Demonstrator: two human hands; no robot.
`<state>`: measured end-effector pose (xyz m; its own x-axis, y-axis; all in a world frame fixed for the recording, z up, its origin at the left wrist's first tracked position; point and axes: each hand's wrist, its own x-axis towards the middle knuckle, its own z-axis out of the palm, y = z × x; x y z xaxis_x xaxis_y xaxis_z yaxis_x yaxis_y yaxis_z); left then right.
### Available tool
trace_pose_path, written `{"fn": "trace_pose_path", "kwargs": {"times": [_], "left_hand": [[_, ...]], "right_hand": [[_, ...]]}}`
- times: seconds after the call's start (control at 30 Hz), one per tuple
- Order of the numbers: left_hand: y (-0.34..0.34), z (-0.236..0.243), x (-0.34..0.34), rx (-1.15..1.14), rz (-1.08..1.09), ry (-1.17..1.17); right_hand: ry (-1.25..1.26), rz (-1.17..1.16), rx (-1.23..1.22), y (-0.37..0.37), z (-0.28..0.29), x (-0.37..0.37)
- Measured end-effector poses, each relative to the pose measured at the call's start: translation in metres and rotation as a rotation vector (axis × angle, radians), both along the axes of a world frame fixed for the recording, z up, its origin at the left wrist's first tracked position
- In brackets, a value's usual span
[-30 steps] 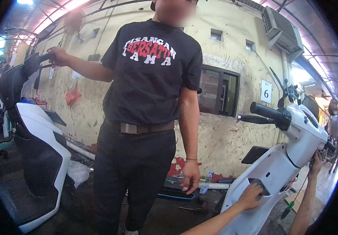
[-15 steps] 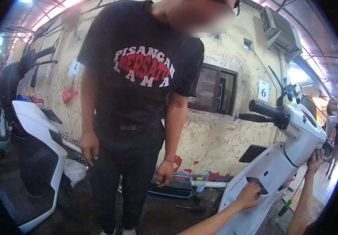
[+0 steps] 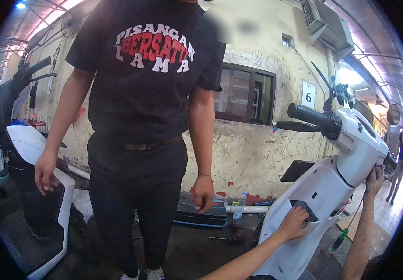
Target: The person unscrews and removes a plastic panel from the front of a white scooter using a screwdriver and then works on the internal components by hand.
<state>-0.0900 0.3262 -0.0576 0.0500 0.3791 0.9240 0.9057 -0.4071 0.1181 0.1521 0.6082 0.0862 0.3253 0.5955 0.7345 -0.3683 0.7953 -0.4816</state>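
My left hand reaches from the lower edge to a white scooter. Its fingers are curled over the dark grey piece in a recess of the front panel. My right hand is raised beneath the scooter's far handlebar end, its fingers bent; what they grip is hidden. Below that hand shows a long screwdriver with a green handle, its shaft slanting up toward my forearm. Whether it hangs from the hand or lies behind, I cannot tell.
Facing me stands a person in a black T-shirt, arms hanging. Another white and black scooter is at left. By the stained wall are a dark tray, a plastic bottle and a tool on the floor.
The view has shifted, and most things sit slightly higher and further left. The standing person's arm at left has swung outward. My hands stay at the same places on the scooter.
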Motion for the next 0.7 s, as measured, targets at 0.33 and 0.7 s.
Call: {"fn": "trace_pose_path", "kwargs": {"times": [0.33, 0.7], "left_hand": [[-0.004, -0.002, -0.001, -0.071, -0.006, -0.03], [-0.005, 0.0, -0.003, -0.05, -0.02, 0.018]], "right_hand": [[0.12, 0.221, -0.027, -0.023, 0.006, -0.005], [0.078, 0.174, -0.031, -0.029, 0.006, 0.004]]}}
